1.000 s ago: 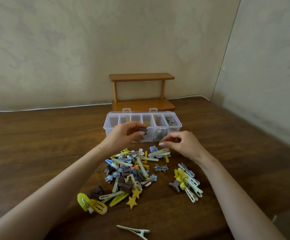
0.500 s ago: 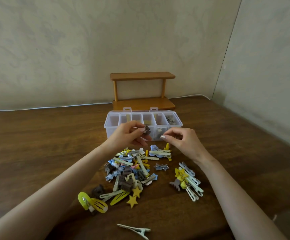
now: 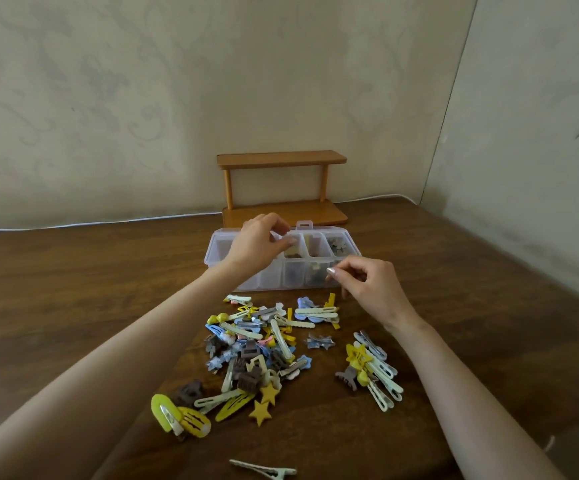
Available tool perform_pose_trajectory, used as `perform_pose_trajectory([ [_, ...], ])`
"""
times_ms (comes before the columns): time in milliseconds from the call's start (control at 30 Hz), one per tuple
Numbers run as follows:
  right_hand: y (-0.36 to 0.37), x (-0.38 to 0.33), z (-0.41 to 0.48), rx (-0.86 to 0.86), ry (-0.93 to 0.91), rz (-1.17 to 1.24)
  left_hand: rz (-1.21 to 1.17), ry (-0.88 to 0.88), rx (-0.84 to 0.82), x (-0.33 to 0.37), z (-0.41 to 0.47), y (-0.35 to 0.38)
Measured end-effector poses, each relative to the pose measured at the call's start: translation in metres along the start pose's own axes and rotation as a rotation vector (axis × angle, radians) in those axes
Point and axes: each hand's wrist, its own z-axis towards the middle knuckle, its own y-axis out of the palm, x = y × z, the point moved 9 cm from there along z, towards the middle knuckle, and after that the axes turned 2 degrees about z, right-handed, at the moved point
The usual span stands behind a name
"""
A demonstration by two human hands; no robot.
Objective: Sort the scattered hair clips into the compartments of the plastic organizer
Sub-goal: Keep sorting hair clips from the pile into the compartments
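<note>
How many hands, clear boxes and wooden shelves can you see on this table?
Hands: 2, the left hand and the right hand
Clear box: 1
Wooden shelf: 1
Total: 4

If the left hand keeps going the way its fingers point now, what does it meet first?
The left hand hovers over the clear plastic compartment organizer, fingertips aimed right and slightly down. It would probably meet a middle back compartment's divider or floor first; depth is unclear from this single view.
</note>
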Motion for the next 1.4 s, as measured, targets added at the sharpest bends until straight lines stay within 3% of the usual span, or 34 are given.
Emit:
perform_pose_trajectory([
  [467,0.006,-0.007,-0.001,-0.044,-0.052,-0.055,-0.031,0.033,0.047,-0.010,-0.074,-0.053],
  [533,0.007,-0.007,-0.002,-0.047,-0.047,-0.062,-0.021,0.005,-0.047,-0.013,-0.084,-0.053],
  [700,0.008,-0.006,-0.002,-0.047,-0.040,-0.068,0.052,-0.045,-0.648,-0.030,-0.118,-0.029],
  [767,0.008,-0.006,-0.002,-0.049,-0.038,-0.072,0.065,-0.033,-0.762,-0.037,-0.131,-0.024],
  [1167,0.009,-0.003,-0.004,-0.044,-0.009,-0.051,-0.064,-0.011,-0.466,-0.026,-0.112,-0.039],
  [1400,0.013,-0.008,-0.006,-0.075,-0.028,-0.015,-0.202,-0.052,-0.393,-0.008,-0.099,-0.030],
])
